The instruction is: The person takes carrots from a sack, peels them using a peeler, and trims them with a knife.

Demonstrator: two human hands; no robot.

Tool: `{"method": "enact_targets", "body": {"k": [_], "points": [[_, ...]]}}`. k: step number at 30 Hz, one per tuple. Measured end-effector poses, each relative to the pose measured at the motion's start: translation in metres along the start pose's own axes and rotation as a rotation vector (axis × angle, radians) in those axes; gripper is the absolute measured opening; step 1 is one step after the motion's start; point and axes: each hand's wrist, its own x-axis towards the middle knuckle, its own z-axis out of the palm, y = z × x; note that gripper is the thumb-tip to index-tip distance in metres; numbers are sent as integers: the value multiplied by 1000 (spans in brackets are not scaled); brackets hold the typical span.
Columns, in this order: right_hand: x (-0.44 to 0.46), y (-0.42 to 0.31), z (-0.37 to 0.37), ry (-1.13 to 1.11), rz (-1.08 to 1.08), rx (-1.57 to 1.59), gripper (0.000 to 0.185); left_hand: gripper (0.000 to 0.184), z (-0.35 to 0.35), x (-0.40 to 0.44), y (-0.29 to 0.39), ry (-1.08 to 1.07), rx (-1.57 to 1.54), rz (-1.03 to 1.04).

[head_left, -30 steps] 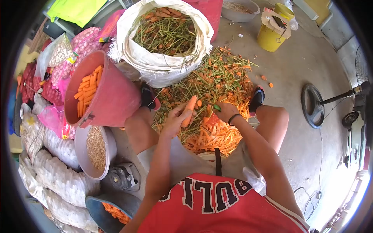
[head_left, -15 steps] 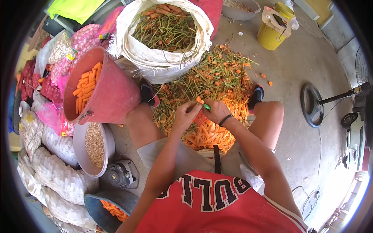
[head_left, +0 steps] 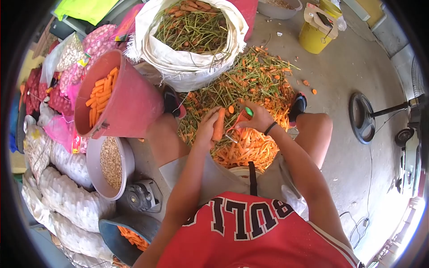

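Observation:
My left hand [head_left: 207, 128] is closed around an orange carrot [head_left: 218, 124] standing nearly upright. My right hand [head_left: 260, 117] grips a peeler [head_left: 242, 119] with an orange-red body and a green part at its top. The peeler's metal blade end points down and left, a little apart from the carrot. Between the hands shows a short carrot piece [head_left: 231, 109]; whether it is in the air or on the heap I cannot tell. Below both hands spreads a heap of carrot peelings [head_left: 250, 149], with green stems and cut carrot tops [head_left: 250, 80] farther out.
A white sack [head_left: 192, 73] of untrimmed carrots stands ahead. To the left are a tilted red bucket [head_left: 138, 100] of peeled carrots, a grey basin [head_left: 128, 163] and filled sacks [head_left: 76, 196]. A blue bucket [head_left: 111, 236] sits lower left; a yellow bucket [head_left: 313, 38] and fan stand [head_left: 361, 117] are right.
My hands have moved apart from each other. The carrot now shows upright in my left hand, and the peeler has shifted right and up with my right hand.

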Motion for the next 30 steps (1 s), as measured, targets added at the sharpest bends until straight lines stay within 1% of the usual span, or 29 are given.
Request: {"method": "enact_targets", "body": {"k": [2, 3, 6, 7, 10, 11, 13, 14, 15, 18, 19, 21, 23, 24, 25, 26, 28, 30], "points": [[-2, -24, 3, 87, -184, 82, 69, 33, 8, 2, -3, -14, -86, -33], [-2, -25, 10, 140, -226, 37, 59, 33, 10, 2, -5, -47, -139, -56], [3, -23, 13, 178, -264, -8, 54, 33, 15, 0, -9, -104, -181, -83], [3, -24, 10, 163, -228, -23, 55, 33, 17, -2, -8, -47, -148, -107], [14, -8, -3, 243, -236, -15, 55, 34, 11, -4, -3, -116, -61, -194], [19, 1, -12, 259, -111, -53, 55, 34, 10, -6, -3, -136, -24, -177], [25, 17, -28, 361, -33, -65, 55, 35, 7, -11, -1, -177, 55, -144], [26, 21, -31, 413, 7, -72, 55, 35, 6, -13, 0, -155, 20, -160], [25, 18, -31, 396, 25, -23, 57, 35, 7, -14, 1, -135, -16, -175], [8, -18, 2, 241, -222, 86, 58, 36, 14, -4, -3, -85, -176, -155], [8, -18, 2, 235, -269, 36, 58, 36, 15, -2, -5, -65, -234, -143], [4, -22, 7, 227, -354, -51, 58, 36, 12, -5, -4, -107, -162, -163], [12, -11, -14, 255, -117, -37, 58, 35, 10, -10, -5, -147, -72, -163], [18, -2, -28, 271, -1, -36, 58, 35, 11, -11, -5, -126, -74, -168], [24, 7, -29, 426, -67, -112, 58, 36, 12, -11, -5, -107, -75, -171], [21, 13, -24, 402, -68, -76, 58, 36, 14, -10, -4, -90, -77, -171], [15, -4, -12, 345, -81, -13, 58, 39, 5, -1, -7, -128, -150, -186], [7, -17, 6, 231, -261, 37, 60, 40, 5, 3, -9, -130, -171, -173]]}}
